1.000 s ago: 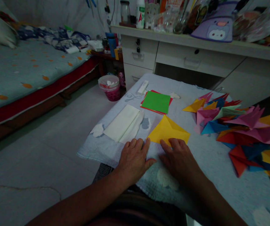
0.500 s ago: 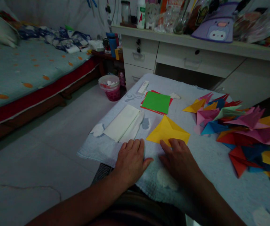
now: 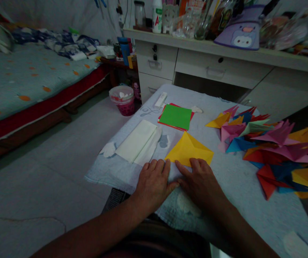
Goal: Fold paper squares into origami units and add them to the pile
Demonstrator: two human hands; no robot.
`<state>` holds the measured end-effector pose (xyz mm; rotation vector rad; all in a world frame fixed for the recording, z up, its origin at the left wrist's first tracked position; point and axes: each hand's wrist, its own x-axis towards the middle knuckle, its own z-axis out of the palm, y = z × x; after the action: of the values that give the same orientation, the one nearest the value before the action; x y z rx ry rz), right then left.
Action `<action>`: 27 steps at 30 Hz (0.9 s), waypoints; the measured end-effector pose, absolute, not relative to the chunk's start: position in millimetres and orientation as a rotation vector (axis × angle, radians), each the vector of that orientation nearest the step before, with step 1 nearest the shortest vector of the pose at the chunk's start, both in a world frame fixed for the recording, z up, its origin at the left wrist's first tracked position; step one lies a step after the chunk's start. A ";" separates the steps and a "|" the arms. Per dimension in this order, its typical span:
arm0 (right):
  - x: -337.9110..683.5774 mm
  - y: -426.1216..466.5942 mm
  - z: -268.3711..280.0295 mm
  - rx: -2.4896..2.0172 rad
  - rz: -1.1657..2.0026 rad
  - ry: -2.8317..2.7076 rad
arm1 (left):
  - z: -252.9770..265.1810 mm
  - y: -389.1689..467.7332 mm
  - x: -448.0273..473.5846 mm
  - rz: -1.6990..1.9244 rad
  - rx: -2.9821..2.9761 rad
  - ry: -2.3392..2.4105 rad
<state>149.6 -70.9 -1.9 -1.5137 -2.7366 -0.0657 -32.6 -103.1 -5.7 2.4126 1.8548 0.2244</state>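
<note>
A folded yellow origami paper (image 3: 190, 147) lies flat on the cloth-covered table (image 3: 229, 186), its point facing away from me. My right hand (image 3: 201, 181) rests on its lower edge, fingers stretched out and pressing down. Beside it, my left hand (image 3: 154, 181) lies flat with fingers extended, the index fingertip at the paper's left corner. The tips of my two thumbs meet below the paper. Past my left fingertips is a folded white sheet (image 3: 136, 139). Farther back sits a stack of square papers (image 3: 176, 116), green on top with red edges showing.
Many folded paper cranes (image 3: 272, 143) in several colours are heaped on the table's right side. A small white box (image 3: 160, 100) lies near the far edge. Behind stands a white desk (image 3: 197, 64) crowded with jars and bottles. A pink bucket (image 3: 124, 102) and a bed (image 3: 35, 82) are leftward.
My right hand has slid left along the yellow paper's lower edge, bringing its thumb to my left thumb. My left index finger now reaches the paper's left corner. The view has shifted slightly.
</note>
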 end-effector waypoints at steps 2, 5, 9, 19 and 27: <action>149.6 -70.9 -2.1 -1.513 -0.081 -2.735 | -3.4 -104.3 -34.0 0.217 2.424 1.881; 149.0 -70.8 -2.1 -1.514 -0.102 -2.739 | -0.1 -103.7 -34.3 0.226 2.421 1.908; 146.0 -70.6 -0.5 -1.524 -0.123 -2.741 | -2.8 -98.4 -31.6 0.417 2.525 1.720; 148.4 -71.6 -0.9 -1.524 -0.118 -2.739 | -23.3 -96.7 -32.0 0.402 2.566 1.512; 166.3 -73.1 -6.6 -1.480 -0.029 -2.751 | -23.1 -99.0 -29.8 0.306 2.601 1.574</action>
<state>166.3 -73.1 -6.6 -1.4803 -2.7512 -0.0291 -29.8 -99.0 -23.1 2.6011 1.5742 0.3057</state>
